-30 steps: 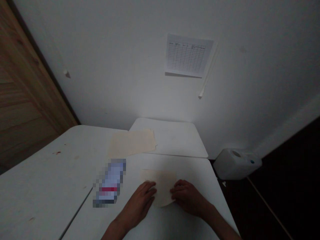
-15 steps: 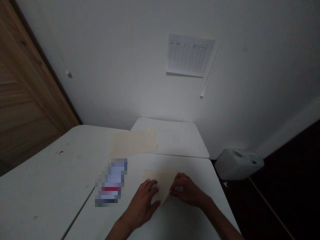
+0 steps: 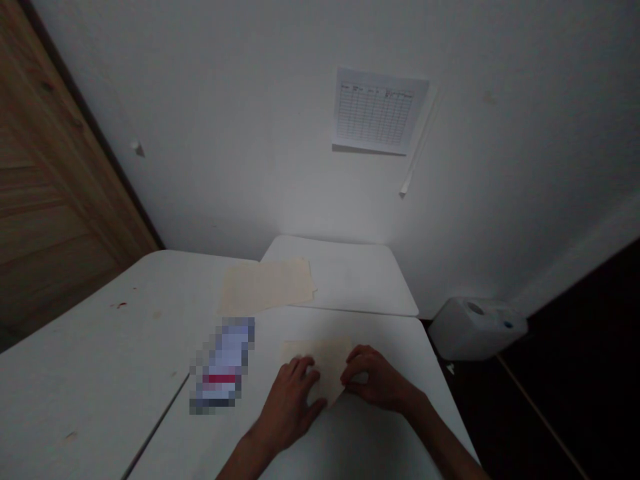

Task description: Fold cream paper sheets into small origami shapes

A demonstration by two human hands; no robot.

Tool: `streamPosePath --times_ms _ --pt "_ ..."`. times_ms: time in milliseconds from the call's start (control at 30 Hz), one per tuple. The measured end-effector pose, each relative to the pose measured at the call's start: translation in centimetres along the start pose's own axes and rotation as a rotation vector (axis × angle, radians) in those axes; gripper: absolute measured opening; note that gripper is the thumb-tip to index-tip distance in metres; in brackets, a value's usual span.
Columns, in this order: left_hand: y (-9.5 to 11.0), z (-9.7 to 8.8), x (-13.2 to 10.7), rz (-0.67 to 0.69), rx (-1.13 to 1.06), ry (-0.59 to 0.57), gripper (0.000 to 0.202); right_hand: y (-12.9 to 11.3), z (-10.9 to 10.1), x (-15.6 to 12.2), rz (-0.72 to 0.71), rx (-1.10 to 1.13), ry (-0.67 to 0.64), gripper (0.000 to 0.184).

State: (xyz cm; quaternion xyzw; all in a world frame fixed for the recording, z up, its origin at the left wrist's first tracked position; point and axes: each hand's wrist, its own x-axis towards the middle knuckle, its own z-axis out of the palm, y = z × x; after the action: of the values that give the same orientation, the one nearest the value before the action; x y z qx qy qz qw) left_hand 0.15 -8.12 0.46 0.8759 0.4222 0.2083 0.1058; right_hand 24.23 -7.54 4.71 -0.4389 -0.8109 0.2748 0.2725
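A small cream sheet of paper lies on the white table, partly covered by both hands. My left hand rests over its left side, fingers apart and bent, with the thumb near the lower edge. At the right edge, my right hand pinches the paper between thumb and fingertips. The lower right side of the sheet runs slantwise between the hands; whether it is folded there I cannot tell. Farther off, a larger stack of cream paper lies across the table joint.
White tables stand edge to edge against the wall. A pixelated object lies left of my hands. A printed chart hangs on the wall. On the floor at right sits a white plastic container; a wooden door is at left.
My left hand has shifted slightly right, its thumb closer to my right hand. The paper's lower right edge looks flatter. My right hand keeps its pinch.
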Motion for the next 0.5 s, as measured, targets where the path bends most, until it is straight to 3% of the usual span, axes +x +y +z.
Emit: streamPosePath --times_ms 167,300,500 --pt "-0.1 0.1 -0.1 -0.004 0.0 -0.013 0.039 0.0 0.5 0.4 -0.009 -0.001 0.037 0.017" --pt "-0.3 -0.2 -0.3 0.03 -0.008 -0.007 0.025 -0.1 0.9 0.8 -0.001 0.021 0.039 0.016" --pt "-1.2 -0.7 -0.7 0.111 -0.045 0.013 0.026 1.0 2.4 1.4 0.123 -0.033 0.099 0.015"
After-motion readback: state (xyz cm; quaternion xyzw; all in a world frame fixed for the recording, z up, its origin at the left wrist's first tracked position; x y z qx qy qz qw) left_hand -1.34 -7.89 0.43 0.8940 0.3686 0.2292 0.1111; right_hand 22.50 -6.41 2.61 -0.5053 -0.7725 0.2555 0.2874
